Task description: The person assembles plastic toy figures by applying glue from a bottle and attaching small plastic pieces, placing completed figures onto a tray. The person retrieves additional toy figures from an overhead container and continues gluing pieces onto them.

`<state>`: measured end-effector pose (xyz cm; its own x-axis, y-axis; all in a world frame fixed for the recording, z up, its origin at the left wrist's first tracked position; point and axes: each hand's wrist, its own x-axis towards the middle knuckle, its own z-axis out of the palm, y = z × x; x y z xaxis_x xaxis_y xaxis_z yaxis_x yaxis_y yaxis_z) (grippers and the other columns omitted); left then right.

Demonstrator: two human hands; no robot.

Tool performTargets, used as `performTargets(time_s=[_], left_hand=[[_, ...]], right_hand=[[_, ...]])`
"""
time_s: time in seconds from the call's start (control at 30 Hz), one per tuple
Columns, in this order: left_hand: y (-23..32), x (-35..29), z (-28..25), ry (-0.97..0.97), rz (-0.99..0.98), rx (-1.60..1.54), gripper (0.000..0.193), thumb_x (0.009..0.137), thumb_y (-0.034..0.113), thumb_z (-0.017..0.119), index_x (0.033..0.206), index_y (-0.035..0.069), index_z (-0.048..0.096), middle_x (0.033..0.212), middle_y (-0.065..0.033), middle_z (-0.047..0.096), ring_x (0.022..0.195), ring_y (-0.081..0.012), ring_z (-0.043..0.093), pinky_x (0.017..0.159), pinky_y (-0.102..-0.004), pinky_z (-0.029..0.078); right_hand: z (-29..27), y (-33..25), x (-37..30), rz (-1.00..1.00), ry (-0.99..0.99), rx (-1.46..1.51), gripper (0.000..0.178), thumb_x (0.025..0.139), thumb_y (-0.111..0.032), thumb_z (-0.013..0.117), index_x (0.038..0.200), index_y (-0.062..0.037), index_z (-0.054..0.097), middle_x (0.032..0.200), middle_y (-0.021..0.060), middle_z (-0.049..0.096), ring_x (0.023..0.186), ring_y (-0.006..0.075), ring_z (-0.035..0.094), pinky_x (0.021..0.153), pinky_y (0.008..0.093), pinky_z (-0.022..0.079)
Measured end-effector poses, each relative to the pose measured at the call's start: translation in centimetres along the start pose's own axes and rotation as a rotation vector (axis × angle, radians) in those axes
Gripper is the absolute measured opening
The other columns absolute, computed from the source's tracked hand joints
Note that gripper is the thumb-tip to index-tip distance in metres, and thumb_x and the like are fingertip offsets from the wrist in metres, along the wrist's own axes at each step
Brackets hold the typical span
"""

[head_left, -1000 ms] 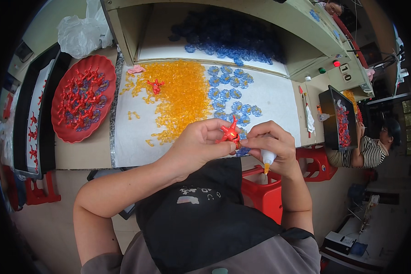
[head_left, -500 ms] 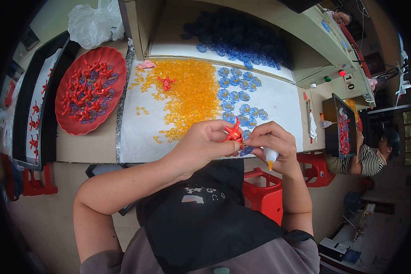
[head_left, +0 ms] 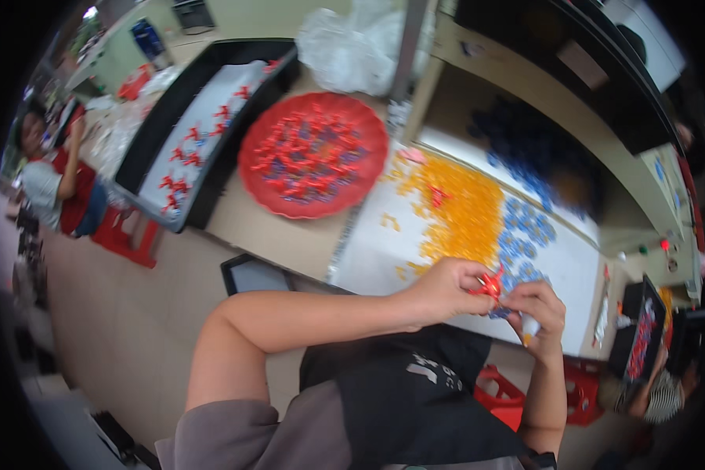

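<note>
My left hand [head_left: 444, 291] is closed on a small red toy figure [head_left: 490, 285] with outstretched limbs, held above the front edge of the white-covered table. Fingertips of my right hand [head_left: 542, 309] meet the figure's lower end, where a translucent blue piece [head_left: 500, 312] shows. That same hand also grips a white squeeze bottle [head_left: 529, 326] in its palm, the orange tip pointing down. Just beyond my hands lie a spread of small translucent yellow pieces [head_left: 466, 205] and a patch of blue flower-shaped pieces [head_left: 518, 243]. Another red figure [head_left: 438, 196] rests on the yellow ones.
Left of the work sheet stands a red scalloped plate [head_left: 251, 168] heaped with red figures on blue pieces. Beyond it is a long black tray [head_left: 192, 207] with several figures. A shelf [head_left: 446, 129] holds dark blue pieces. Other people sit at both sides.
The whole view has swung left, so the table and my hands appear farther right and tilted. My hands keep hold of the red figure and the bottle.
</note>
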<state>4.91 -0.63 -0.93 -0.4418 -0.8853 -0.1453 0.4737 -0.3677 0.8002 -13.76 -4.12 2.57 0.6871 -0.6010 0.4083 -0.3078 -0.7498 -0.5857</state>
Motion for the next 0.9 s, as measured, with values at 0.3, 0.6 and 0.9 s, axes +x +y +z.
performTargets(time_s=[0.3, 0.6, 0.9], left_hand=[[3.1, -3.2, -3.2, 0.14, 0.11, 0.117, 0.027, 0.074, 0.004, 0.058, 0.1, 0.0, 0.05, 0.09, -0.0064, 0.058, 0.085, -0.0106, 0.054, 0.076, -0.0239, 0.043], [9.3, -6.1, -10.7, 0.184, 0.326, 0.319, 0.028, 0.075, 0.005, 0.058, 0.102, 0.004, 0.048, 0.092, -0.0031, 0.057, 0.087, -0.0094, 0.053, 0.078, -0.0246, 0.042], [23.2, -17.3, -37.1, 1.297, 0.24, 1.417, 0.026, 0.061, 0.015, 0.064, 0.085, 0.006, 0.057, 0.08, -0.0123, 0.061, 0.075, -0.0241, 0.06, 0.068, -0.0315, 0.046]], right_hand=[[4.0, -0.4, 4.9, -0.185, 0.047, 0.054, 0.015, 0.066, -0.009, 0.067, 0.08, -0.0042, 0.061, 0.076, 0.0103, 0.053, 0.063, 0.0188, 0.056, 0.053, 0.0244, 0.044], [6.9, -1.6, 8.9, -0.142, 0.115, 0.136, 0.029, 0.066, -0.006, 0.067, 0.093, -0.005, 0.057, 0.098, 0.0148, 0.047, 0.065, 0.0165, 0.051, 0.05, 0.0228, 0.043], [4.6, 1.8, 3.4, 0.212, 0.314, 0.029, 0.027, 0.065, 0.002, 0.062, 0.091, -0.0016, 0.054, 0.092, 0.012, 0.049, 0.061, 0.0121, 0.044, 0.053, 0.0211, 0.036]])
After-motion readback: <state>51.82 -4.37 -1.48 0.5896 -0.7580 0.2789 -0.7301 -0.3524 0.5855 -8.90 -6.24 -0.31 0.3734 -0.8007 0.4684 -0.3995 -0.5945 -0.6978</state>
